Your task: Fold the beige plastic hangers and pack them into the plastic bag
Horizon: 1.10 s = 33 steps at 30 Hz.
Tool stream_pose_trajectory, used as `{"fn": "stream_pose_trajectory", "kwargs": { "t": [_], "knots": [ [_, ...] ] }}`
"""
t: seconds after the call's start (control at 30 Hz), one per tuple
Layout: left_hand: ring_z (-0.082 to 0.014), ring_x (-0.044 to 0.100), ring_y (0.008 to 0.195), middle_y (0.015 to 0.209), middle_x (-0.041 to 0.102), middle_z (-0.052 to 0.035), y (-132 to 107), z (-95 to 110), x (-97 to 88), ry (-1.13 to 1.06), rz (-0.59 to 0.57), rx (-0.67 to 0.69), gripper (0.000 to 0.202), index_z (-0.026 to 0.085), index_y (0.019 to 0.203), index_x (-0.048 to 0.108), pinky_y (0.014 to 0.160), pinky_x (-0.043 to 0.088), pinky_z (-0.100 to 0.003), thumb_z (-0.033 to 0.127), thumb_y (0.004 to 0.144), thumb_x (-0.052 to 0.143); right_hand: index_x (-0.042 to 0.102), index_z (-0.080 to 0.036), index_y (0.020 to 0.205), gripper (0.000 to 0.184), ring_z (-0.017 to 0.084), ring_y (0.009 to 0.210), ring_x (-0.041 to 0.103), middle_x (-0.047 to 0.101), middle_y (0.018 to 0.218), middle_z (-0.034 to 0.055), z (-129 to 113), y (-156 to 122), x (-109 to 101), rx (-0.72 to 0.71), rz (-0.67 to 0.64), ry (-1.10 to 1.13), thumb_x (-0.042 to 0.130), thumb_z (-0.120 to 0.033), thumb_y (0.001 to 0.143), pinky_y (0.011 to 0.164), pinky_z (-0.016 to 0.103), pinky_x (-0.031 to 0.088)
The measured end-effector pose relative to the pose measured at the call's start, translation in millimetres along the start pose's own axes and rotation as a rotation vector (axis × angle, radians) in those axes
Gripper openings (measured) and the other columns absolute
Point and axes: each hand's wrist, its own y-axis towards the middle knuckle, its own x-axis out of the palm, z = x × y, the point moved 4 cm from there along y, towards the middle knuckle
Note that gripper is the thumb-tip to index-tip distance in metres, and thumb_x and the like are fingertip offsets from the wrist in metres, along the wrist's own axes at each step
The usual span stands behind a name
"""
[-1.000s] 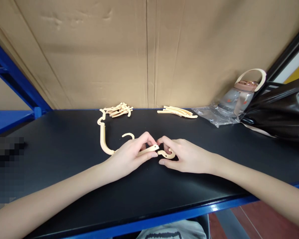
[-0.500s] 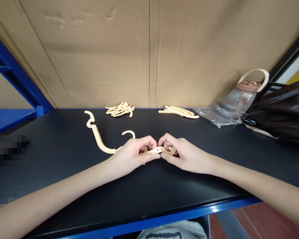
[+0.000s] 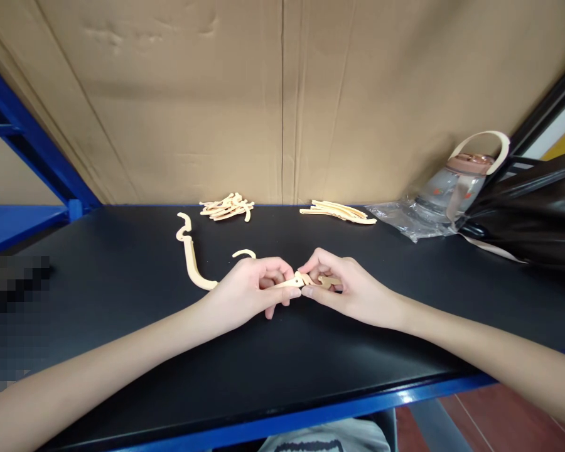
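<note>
Near the middle of the table, my left hand (image 3: 247,282) pinches a cream plastic hanger arm (image 3: 289,284), its end with a small hole showing. My right hand (image 3: 355,284) is closed on a smaller curved hanger piece (image 3: 328,282), and the two parts meet between my fingertips. To the left lies a long bent hanger part (image 3: 191,260) with a hooked top; its lower end disappears behind my left hand. Just beyond that hand a thin cream hook (image 3: 245,253) shows, its other end hidden.
At the back of the black table (image 3: 136,314) lie a pile of small curved pieces (image 3: 226,207) and a stack of long strips (image 3: 339,211). A clear plastic bag (image 3: 398,220), a water bottle (image 3: 456,182) and a shiny black bag (image 3: 522,213) are at right. Cardboard (image 3: 282,100) stands behind.
The long bent part at left has shifted right and stands more upright. The thin hook has moved slightly too. My right fingers have changed their hold, and the small piece has turned.
</note>
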Motion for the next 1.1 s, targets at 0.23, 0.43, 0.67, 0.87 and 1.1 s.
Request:
{"fn": "stream_pose_trajectory", "kwargs": {
  "t": [0.23, 0.43, 0.67, 0.87, 1.1],
  "knots": [
    [-0.007, 0.055, 0.049, 0.066, 0.061, 0.0056, -2.4, -0.1, -0.7, 0.089, -0.02, 0.059, 0.022, 0.018, 0.08, 0.052, 0.054, 0.043, -0.021, 0.038, 0.087, 0.058, 0.05, -0.021, 0.097, 0.018, 0.012, 0.072, 0.058, 0.063, 0.084, -0.0001, 3.8, 0.2, 0.2, 0.027, -0.01, 0.053, 0.056, -0.037, 0.09, 0.062, 0.025, 0.045],
    [-0.0073, 0.055, 0.05, 0.066, 0.061, 0.0061, -1.4, -0.4, -1.3, 0.118, -0.034, 0.075, 0.024, 0.019, 0.08, 0.048, 0.055, 0.043, -0.021, 0.041, 0.089, 0.055, 0.049, -0.021, 0.095, 0.017, 0.014, 0.081, 0.061, 0.064, 0.09, 0.0018, 5.5, 1.2, 0.3, 0.041, -0.027, 0.148, 0.058, -0.034, 0.089, 0.072, 0.028, 0.048],
    [-0.0083, 0.056, 0.051, 0.066, 0.061, 0.0059, -1.7, -0.4, -1.7, 0.133, -0.035, 0.069, 0.021, 0.019, 0.081, 0.049, 0.055, 0.043, -0.022, 0.038, 0.089, 0.055, 0.052, -0.017, 0.093, 0.018, 0.013, 0.081, 0.06, 0.064, 0.089, 0.0041, 3.4, 4.7, 0.0, 0.092, -0.054, 0.313, 0.061, -0.03, 0.086, 0.074, 0.029, 0.045],
    [-0.0089, 0.057, 0.053, 0.067, 0.062, 0.0058, -2.0, -2.1, -1.9, 0.14, -0.034, 0.083, 0.02, 0.02, 0.082, 0.049, 0.057, 0.044, -0.023, 0.038, 0.089, 0.054, 0.053, -0.017, 0.091, 0.02, 0.008, 0.062, 0.048, 0.056, 0.072, -0.0035, 5.1, 3.5, 0.6, 0.184, -0.086, 0.406, 0.063, -0.033, 0.085, 0.057, 0.021, 0.036],
    [-0.0095, 0.057, 0.055, 0.068, 0.061, 0.0051, -3.1, -2.1, -1.7, 0.122, -0.052, 0.098, 0.02, 0.02, 0.083, 0.049, 0.057, 0.045, -0.023, 0.038, 0.089, 0.054, 0.054, -0.019, 0.092, 0.025, 0.007, 0.06, 0.043, 0.049, 0.068, -0.0058, 11.9, 3.9, 0.9, 0.256, -0.148, 0.485, 0.066, -0.039, 0.083, 0.053, 0.02, 0.031]
  ]
}}
